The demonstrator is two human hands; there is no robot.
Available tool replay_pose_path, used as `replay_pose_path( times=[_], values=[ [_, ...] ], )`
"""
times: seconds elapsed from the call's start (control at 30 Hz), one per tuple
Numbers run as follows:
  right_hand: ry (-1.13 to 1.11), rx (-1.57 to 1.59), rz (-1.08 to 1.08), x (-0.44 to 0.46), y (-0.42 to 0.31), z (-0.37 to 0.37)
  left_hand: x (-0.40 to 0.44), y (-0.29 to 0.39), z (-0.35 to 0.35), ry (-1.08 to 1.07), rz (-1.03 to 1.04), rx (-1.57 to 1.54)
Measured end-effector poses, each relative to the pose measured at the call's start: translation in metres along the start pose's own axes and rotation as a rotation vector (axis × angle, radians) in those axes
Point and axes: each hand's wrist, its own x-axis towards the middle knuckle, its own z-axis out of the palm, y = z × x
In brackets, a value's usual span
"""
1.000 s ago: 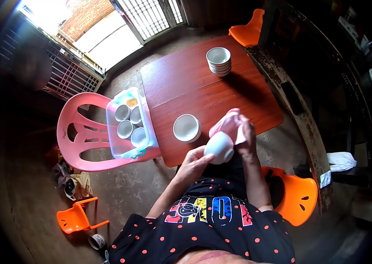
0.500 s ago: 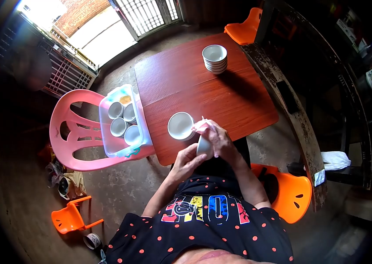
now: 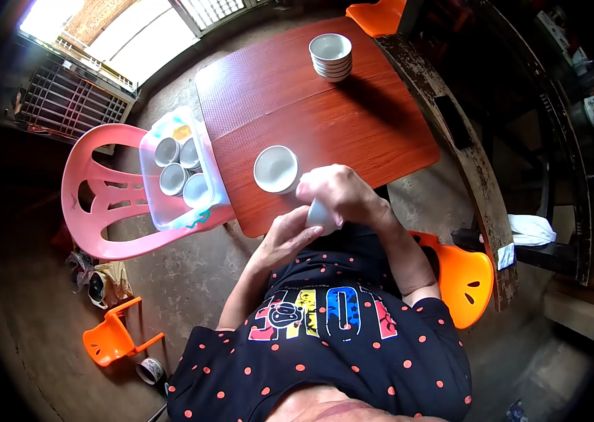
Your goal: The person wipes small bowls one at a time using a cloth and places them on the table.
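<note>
Close to my body, past the near edge of the table, my left hand [image 3: 285,238] grips a white bowl [image 3: 321,216] that is tilted on its side. My right hand [image 3: 347,193] is closed at the bowl's rim with a pale pink cloth, now almost wholly hidden by the fingers. Just beyond my hands, another white bowl [image 3: 276,170] stands upright on the red-brown table [image 3: 255,116]. Toward the far right corner of the table rises a stack of white bowls [image 3: 331,58].
A clear plastic bin [image 3: 146,179] with several bowls rests on a pink chair [image 3: 79,190] left of the table. Along the right runs a worn wooden bench [image 3: 476,169]. Orange chairs [image 3: 467,285] stand nearby, one small orange chair [image 3: 108,341] at lower left.
My right hand has turned over the bowl's rim, covering the cloth that showed before. My left hand keeps its hold. The whole view has shifted, with the table appearing higher and further left.
</note>
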Motion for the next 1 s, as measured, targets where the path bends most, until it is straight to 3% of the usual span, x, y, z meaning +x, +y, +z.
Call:
replay_pose_path(
  times=[0.03, 0.07, 0.17, 0.2, 0.27, 0.33, 0.4, 0.43, 0.5, 0.6, 0.63, 0.7, 0.77, 0.8, 0.83, 0.87, 0.97, 1.0],
  values=[
    [-0.068, -0.332, -0.124, 0.005, -0.017, -0.001, 0.0, -0.004, -0.002, -0.019, -0.044, 0.075],
    [0.022, -0.451, -0.179, 0.002, -0.015, 0.006, 0.0, 0.012, 0.004, -0.036, 0.072, -0.037],
    [0.054, 0.97, 0.56, -0.003, -0.003, -0.005, -0.005, 0.025, 0.006, -0.01, 0.121, -0.112],
    [0.209, 1.25, 0.39, -0.03, 0.042, 0.033, -0.006, 0.018, 0.002, -0.028, 0.158, -0.062],
    [0.371, 1.373, 0.412, -0.049, 0.064, 0.085, 0.0, 0.023, 0.01, -0.004, 0.176, -0.145],
    [0.239, 2.037, 0.049, -0.052, 0.074, 0.096, 0.005, 0.017, 0.006, -0.045, 0.15, -0.123],
    [0.475, 1.193, 0.399, -0.057, 0.067, 0.082, 0.004, 0.025, 0.005, -0.051, 0.021, -0.144],
    [0.528, 0.47, 0.439, -0.038, 0.031, 0.053, 0.004, 0.028, 0.005, -0.052, -0.041, -0.156],
    [0.264, 0.786, 0.301, -0.025, 0.024, 0.01, 0.006, 0.028, 0.011, -0.071, 0.019, -0.18],
    [0.013, -0.15, -0.187, -0.003, -0.019, -0.007, 0.009, 0.018, 0.01, -0.103, 0.067, -0.294],
    [-0.049, -0.089, -0.065, -0.001, -0.027, -0.008, 0.009, 0.006, 0.004, -0.168, 0.186, -0.462],
    [-0.005, 0.108, -0.159, -0.005, -0.025, -0.012, 0.004, 0.012, 0.004, -0.21, 0.141, -0.773],
    [0.232, 0.371, -0.021, -0.021, -0.028, 0.005, -0.002, 0.0, 0.002, -0.087, 0.107, -0.998],
    [0.451, 0.647, 0.183, -0.029, -0.042, 0.021, -0.003, 0.001, 0.0, -0.079, 0.139, -1.052],
    [0.478, 0.191, -0.011, -0.04, -0.03, 0.039, -0.003, 0.003, -0.001, -0.07, 0.172, -1.107],
    [0.616, 0.141, -0.056, -0.056, 0.007, 0.077, -0.002, 0.002, -0.003, -0.088, 0.184, -1.13],
    [0.622, 0.146, -0.025, -0.036, -0.02, 0.066, -0.003, -0.005, -0.007, -0.133, 0.157, -1.157],
    [0.445, 0.261, 0.104, -0.026, -0.046, 0.035, -0.006, -0.003, -0.008, -0.15, 0.122, -1.107]
  ],
)
